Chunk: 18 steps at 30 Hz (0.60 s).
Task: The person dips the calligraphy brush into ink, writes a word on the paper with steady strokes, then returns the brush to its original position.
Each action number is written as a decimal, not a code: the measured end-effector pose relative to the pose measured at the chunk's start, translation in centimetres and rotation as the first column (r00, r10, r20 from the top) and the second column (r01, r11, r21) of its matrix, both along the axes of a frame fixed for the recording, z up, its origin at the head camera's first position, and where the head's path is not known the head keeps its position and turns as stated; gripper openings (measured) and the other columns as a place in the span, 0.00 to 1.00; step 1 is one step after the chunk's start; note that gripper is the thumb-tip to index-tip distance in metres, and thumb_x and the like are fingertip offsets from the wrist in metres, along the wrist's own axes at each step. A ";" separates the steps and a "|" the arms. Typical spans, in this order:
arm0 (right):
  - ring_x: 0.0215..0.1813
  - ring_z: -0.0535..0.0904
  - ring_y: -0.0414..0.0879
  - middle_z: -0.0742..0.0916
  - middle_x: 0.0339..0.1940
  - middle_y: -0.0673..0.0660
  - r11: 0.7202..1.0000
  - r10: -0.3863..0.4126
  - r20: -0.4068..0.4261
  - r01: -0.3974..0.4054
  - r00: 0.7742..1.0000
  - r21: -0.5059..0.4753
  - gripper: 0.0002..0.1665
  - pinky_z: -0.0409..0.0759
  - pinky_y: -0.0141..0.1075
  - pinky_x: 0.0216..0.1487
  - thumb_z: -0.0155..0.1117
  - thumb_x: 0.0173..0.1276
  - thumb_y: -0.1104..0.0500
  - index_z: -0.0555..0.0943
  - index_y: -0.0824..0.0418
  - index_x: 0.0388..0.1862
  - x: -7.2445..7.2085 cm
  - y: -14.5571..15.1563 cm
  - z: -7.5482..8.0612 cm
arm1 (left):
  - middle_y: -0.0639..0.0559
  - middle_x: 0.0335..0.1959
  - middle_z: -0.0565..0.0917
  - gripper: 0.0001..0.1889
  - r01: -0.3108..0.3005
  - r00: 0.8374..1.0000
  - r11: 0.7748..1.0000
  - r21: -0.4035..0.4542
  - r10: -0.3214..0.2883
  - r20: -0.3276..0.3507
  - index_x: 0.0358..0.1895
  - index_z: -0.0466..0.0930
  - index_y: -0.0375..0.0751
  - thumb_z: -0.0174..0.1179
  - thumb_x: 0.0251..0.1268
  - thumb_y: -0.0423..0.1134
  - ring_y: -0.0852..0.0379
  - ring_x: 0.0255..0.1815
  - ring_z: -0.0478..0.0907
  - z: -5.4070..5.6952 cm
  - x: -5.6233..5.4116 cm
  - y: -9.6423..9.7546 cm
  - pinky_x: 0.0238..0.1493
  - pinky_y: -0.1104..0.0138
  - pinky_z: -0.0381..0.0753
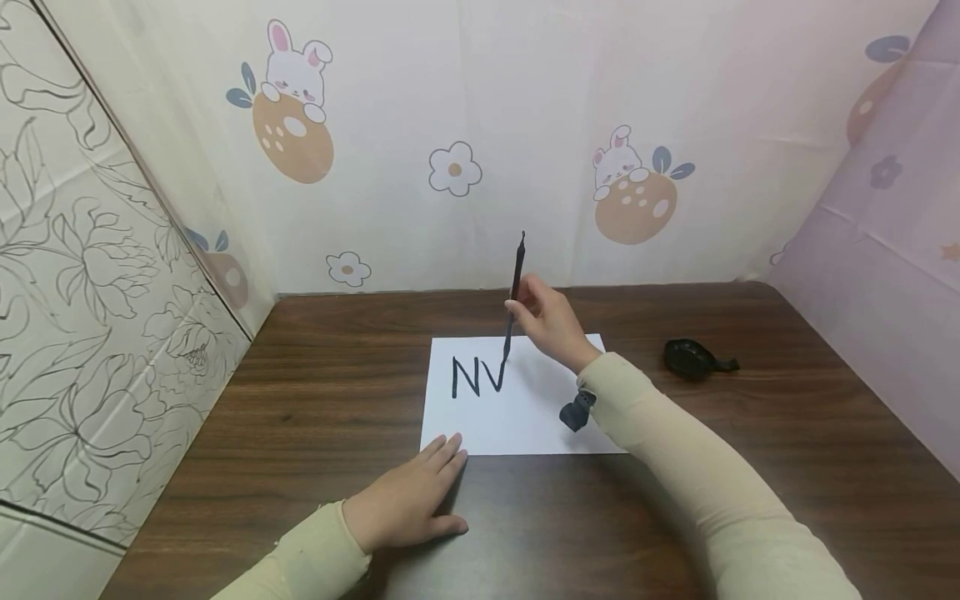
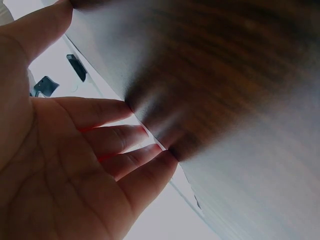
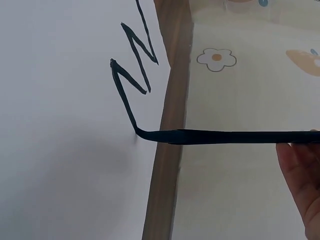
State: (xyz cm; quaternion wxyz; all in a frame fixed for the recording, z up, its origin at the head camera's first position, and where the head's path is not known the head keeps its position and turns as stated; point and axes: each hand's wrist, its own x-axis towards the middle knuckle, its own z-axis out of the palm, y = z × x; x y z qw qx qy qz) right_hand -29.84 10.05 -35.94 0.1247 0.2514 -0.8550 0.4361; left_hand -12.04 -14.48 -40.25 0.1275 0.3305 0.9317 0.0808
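Note:
My right hand (image 1: 551, 321) pinches a dark writing brush (image 1: 517, 271) near the middle of its handle. The brush stands nearly upright over the white paper (image 1: 555, 417). In the right wrist view the bent tip of the brush (image 3: 225, 136) touches the paper at the end of a black stroke. An N and a V-shaped mark (image 1: 495, 377) are drawn on the sheet's left half. My left hand (image 1: 412, 496) lies with straight fingers, their tips on the paper's lower left edge. The left wrist view shows its palm (image 2: 60, 175) and the fingers reaching the tabletop.
A black ink dish (image 1: 690, 358) with a short handle stands on the wooden table (image 1: 315, 400), right of the paper. A patterned cloth (image 1: 465, 83) hangs behind the table. A flower-printed panel (image 1: 90, 333) rises at the left, and a purple sheet (image 1: 885, 233) at the right.

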 end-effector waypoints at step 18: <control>0.43 0.83 0.50 0.83 0.41 0.59 0.996 -0.073 -0.005 0.072 0.997 -0.051 0.10 0.85 0.44 0.44 0.59 0.73 0.60 0.73 0.63 0.47 0.2 0.7 0.8 | 0.39 0.77 0.59 0.44 -0.001 1.000 1.000 -0.003 0.001 -0.001 0.73 0.61 0.34 0.61 0.62 0.60 0.42 0.78 0.56 0.1 0.0 0.1 0.73 0.52 0.65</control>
